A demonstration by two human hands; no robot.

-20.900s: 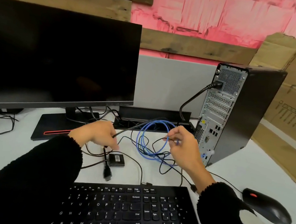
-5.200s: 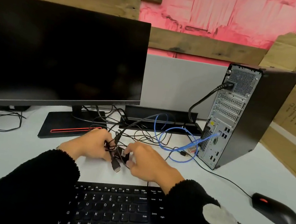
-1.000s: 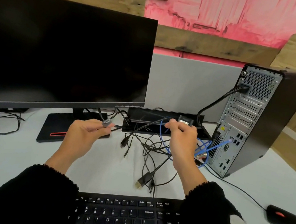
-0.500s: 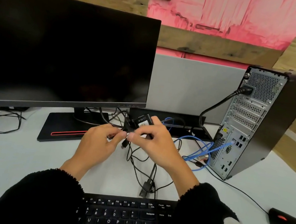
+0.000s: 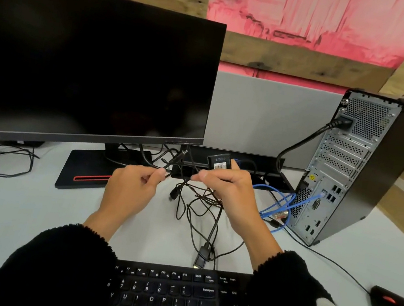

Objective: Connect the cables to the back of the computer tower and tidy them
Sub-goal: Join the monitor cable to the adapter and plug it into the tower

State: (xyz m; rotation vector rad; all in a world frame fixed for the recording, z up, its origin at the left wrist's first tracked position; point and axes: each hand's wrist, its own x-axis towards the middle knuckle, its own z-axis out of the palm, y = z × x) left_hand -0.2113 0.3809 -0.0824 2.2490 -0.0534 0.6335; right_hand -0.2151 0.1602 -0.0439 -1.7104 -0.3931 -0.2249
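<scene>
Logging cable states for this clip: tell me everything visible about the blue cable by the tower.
The blue cable is a thin, glossy, plastic-jacketed lead. One end runs up into a port low on the metal rear panel of the computer tower, apparently plugged in. The rest lies in loose overlapping loops on the pale desk beside the tower's base, crossing thin black cables. A short stretch shows behind the right hand; whether that hand touches it cannot be told. Its far end is hidden.

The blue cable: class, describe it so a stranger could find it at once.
Start at the black computer tower on the right of the white desk. At the foot of its silver back panel lies the looped blue cable, plugged into a port. Every neighbouring cable is black.
</scene>
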